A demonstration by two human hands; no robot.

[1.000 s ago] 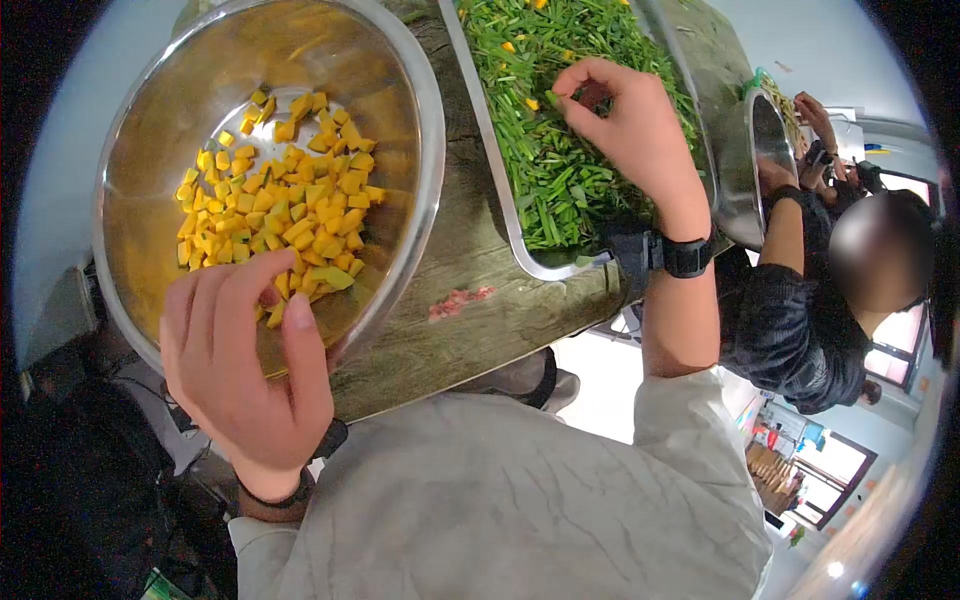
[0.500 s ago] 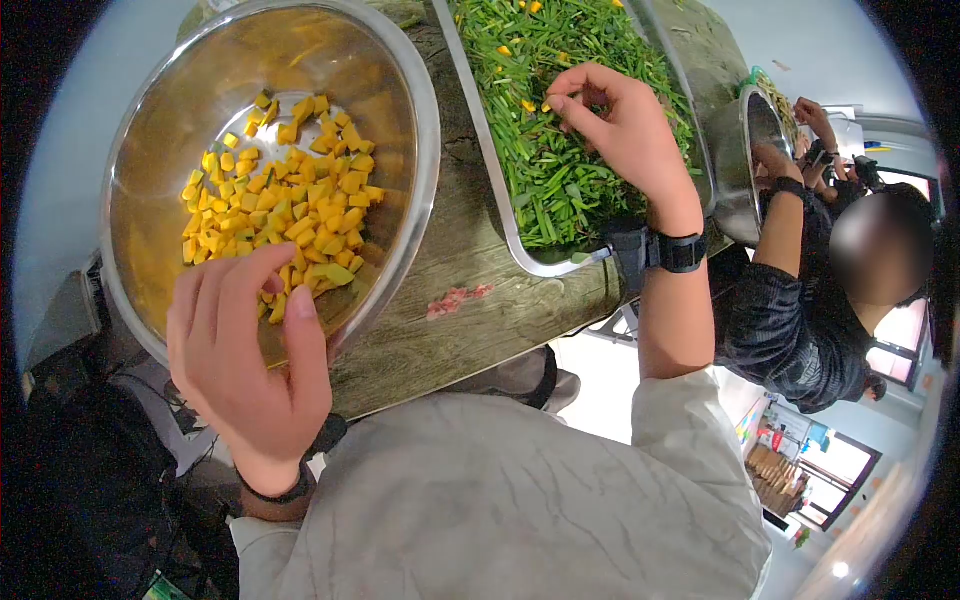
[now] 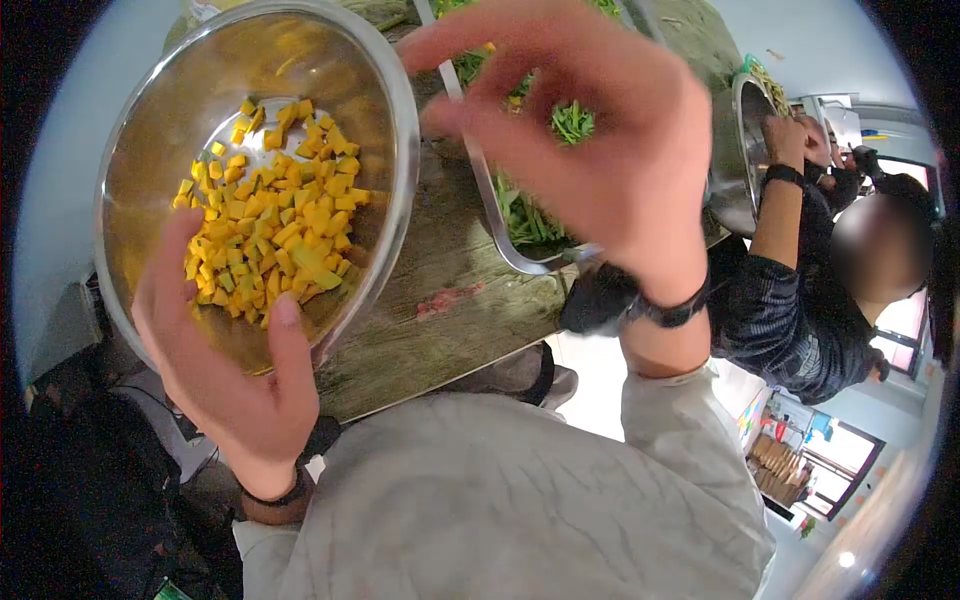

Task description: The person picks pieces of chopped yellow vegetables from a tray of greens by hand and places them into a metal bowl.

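Note:
A steel bowl (image 3: 392,200) holds many diced orange-yellow pieces (image 3: 262,215), some with green skin, that look like pumpkin. Over the bowl's near side is my left hand (image 3: 225,350), thumb and fingers spread, with no piece seen in its grasp. My right hand (image 3: 600,140) is raised close to the camera and blurred by motion. Its thumb and forefinger point toward the bowl's right rim, with a gap and nothing visible between them. Behind that hand lies a metal tray (image 3: 515,258) of chopped green stems (image 3: 530,215), with a few orange bits among them. My right hand hides much of it.
The bowl and tray stand on a wood-patterned table (image 3: 400,350) with a reddish mark (image 3: 450,298). At the right, a co-worker in a dark top (image 3: 785,325) has their hands at another steel bowl (image 3: 735,180).
My right hand has left the green stems, moving up and left toward the bowl, its fingers now wider apart. My left hand has shifted slightly left and spread more. The bowl has moved slightly left.

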